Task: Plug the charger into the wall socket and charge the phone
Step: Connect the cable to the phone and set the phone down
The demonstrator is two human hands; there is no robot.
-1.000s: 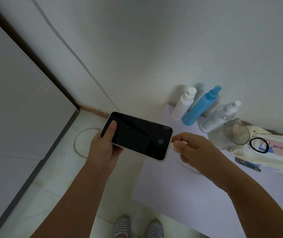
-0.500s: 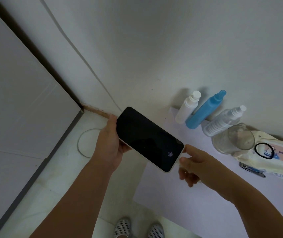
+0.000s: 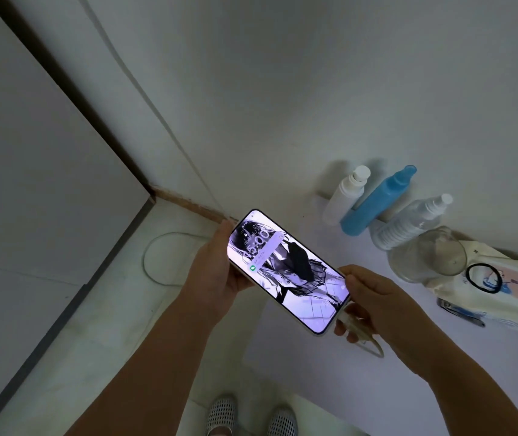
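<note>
White wall [image 3: 283, 89], lit phone [image 3: 286, 269] (both hands)

phone [image 3: 286, 272] | lock screen clock reads 5:00 | other text illegible

Setting: room in a home, seen in a corner beside a doorway. Evidence: plain white wall [image 3: 283, 89]; pale tiled floor [image 3: 94, 325] with worn baseboard [image 3: 188, 204]; white table [image 3: 377, 388] against the wall carrying toiletries, namely a white pump bottle [image 3: 344, 196], a blue spray bottle [image 3: 377, 201], a clear spray bottle [image 3: 408, 223], a glass cup [image 3: 427, 256] and a wet-wipes pack [image 3: 503, 297] with a black hair tie [image 3: 484, 277] on top; mesh slippers [image 3: 223, 415] on the wearer's feet.
</note>
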